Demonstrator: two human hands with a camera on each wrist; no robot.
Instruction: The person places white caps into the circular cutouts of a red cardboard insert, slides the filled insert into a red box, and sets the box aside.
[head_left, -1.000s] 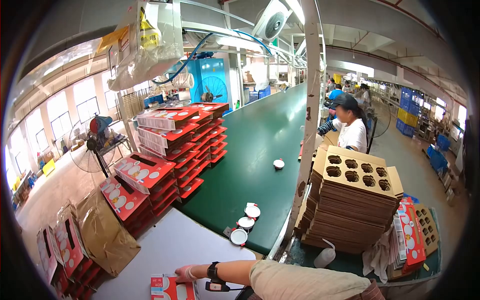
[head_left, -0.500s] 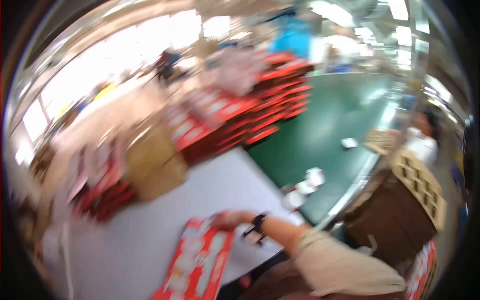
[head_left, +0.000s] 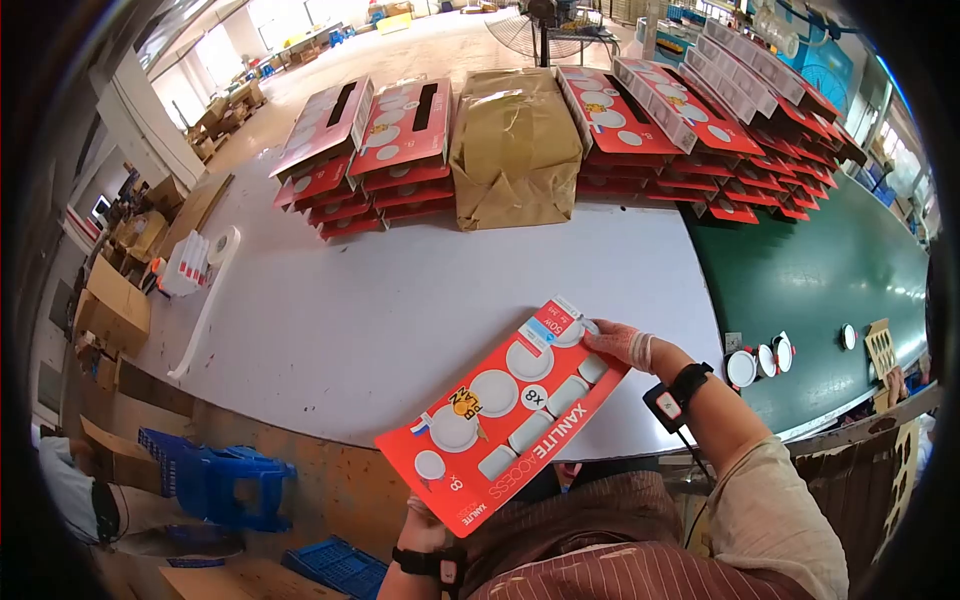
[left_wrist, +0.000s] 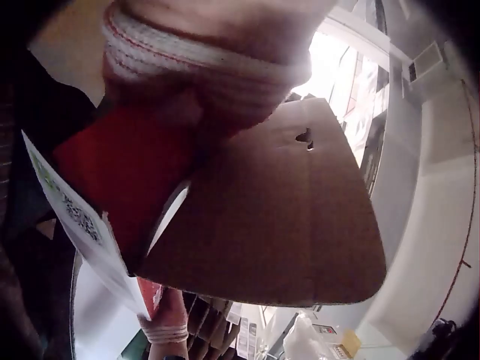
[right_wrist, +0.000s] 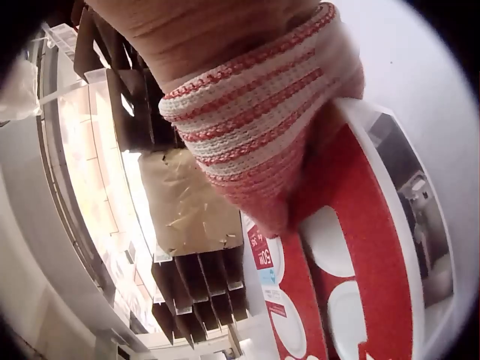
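Observation:
A red printed carton (head_left: pixel 510 410) slants across the front edge of the white table (head_left: pixel 330 340), close to the person's body. My right hand (head_left: pixel 622 345), in a striped knit glove, grips its far right end; the right wrist view shows the glove (right_wrist: pixel 255 127) over the carton's edge. At the near left end my left hand (head_left: pixel 425 515) holds the carton from below, its fingers mostly hidden by it. In the left wrist view, a bare brown cardboard flap (left_wrist: pixel 277 217) stands out beside the left glove (left_wrist: pixel 195 82), with a white side panel (left_wrist: pixel 79 217) nearby.
Along the table's far side stand stacked red cartons (head_left: pixel 400 130), a brown wrapped bundle (head_left: pixel 515 150) and more cartons (head_left: pixel 690 120). Several round white lamps (head_left: pixel 741 368) sit on the green conveyor (head_left: pixel 800 260) at right. A blue stool (head_left: pixel 230 475) stands at lower left.
The head view has swung left from the conveyor to the table. The carton has come further into view, in front of the body, and the left hand now shows at its near end.

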